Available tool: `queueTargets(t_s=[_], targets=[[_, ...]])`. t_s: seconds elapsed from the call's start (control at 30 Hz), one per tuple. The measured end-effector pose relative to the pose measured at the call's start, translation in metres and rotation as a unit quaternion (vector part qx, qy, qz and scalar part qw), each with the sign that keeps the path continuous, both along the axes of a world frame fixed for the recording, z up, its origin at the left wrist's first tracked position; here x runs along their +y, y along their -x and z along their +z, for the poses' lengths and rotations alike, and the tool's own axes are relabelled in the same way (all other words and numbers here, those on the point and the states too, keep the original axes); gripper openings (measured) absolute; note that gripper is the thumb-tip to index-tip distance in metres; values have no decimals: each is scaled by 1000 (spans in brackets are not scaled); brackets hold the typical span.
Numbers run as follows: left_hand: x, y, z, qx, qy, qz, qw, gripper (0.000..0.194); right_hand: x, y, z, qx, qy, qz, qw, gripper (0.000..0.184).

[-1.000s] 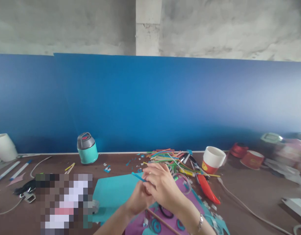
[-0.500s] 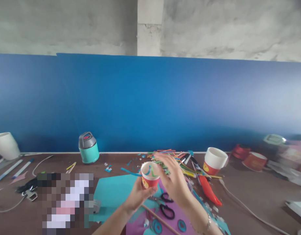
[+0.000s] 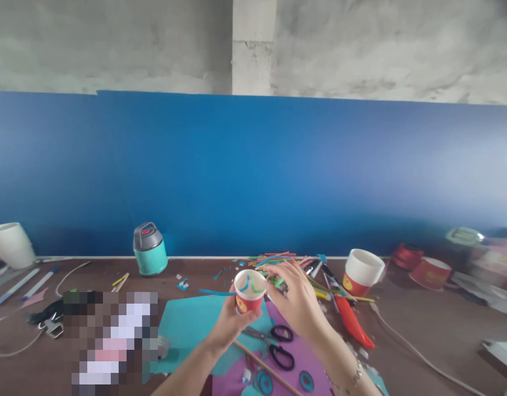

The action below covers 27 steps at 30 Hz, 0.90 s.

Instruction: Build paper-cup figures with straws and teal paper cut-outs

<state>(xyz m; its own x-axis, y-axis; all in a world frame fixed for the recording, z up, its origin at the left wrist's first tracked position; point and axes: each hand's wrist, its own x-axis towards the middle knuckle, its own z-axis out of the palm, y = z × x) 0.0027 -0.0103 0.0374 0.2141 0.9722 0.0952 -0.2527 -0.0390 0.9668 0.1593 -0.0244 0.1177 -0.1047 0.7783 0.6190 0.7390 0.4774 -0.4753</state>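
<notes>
A red-and-white paper cup (image 3: 249,304) is held upright in my left hand (image 3: 229,322), fingers wrapped round its lower side. Inside the cup are a blue strip and a green strip (image 3: 258,285), both bent; the green one reaches the right rim. Another blue strip (image 3: 216,292) sticks out leftward beside the cup. My right hand (image 3: 296,294) is at the cup's right rim, fingers curved and thumb apart from them, with nothing clearly gripped. Below lie black-handled scissors (image 3: 281,356) and a wooden stick (image 3: 265,366) on purple paper (image 3: 232,379).
Turquoise paper (image 3: 187,324) lies left of the cup. Behind my right hand is a pile of coloured strips (image 3: 278,257). Another paper cup (image 3: 364,267) and a red-orange curved object (image 3: 354,324) stand to the right. A turquoise jar (image 3: 150,258) is at the back left.
The cup and my left hand have shifted slightly left and up. My right hand's fingers have curled more near the rim. The green strip now leans to the cup's right side.
</notes>
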Motion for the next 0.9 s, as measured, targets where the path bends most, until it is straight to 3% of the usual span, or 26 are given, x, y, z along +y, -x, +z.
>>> queueTargets(t_s=[0.1,0.2,0.33,0.5,0.63,0.73,0.9], targets=[[-2,-3,0,9,-1,-34,999,45,1,7,-5,-16,25,55,998,26],[-4,-6,-2,4,-4,-73,997,49,4,10,-11,-19,48,39,998,10],[-6,-8,-1,-12,-17,-102,995,45,8,8,-15,-5,33,1,999,10],[-5,-5,2,18,-45,-128,991,48,10,5,-14,-30,29,46,998,12],[0,-2,-1,27,-16,-79,996,50,7,0,-7,-6,-23,22,999,31],[7,0,1,12,8,-32,999,48,8,-6,-3,51,-54,-3,997,33],[23,5,7,18,26,24,999,48,19,-16,-8,121,35,-3,992,28]])
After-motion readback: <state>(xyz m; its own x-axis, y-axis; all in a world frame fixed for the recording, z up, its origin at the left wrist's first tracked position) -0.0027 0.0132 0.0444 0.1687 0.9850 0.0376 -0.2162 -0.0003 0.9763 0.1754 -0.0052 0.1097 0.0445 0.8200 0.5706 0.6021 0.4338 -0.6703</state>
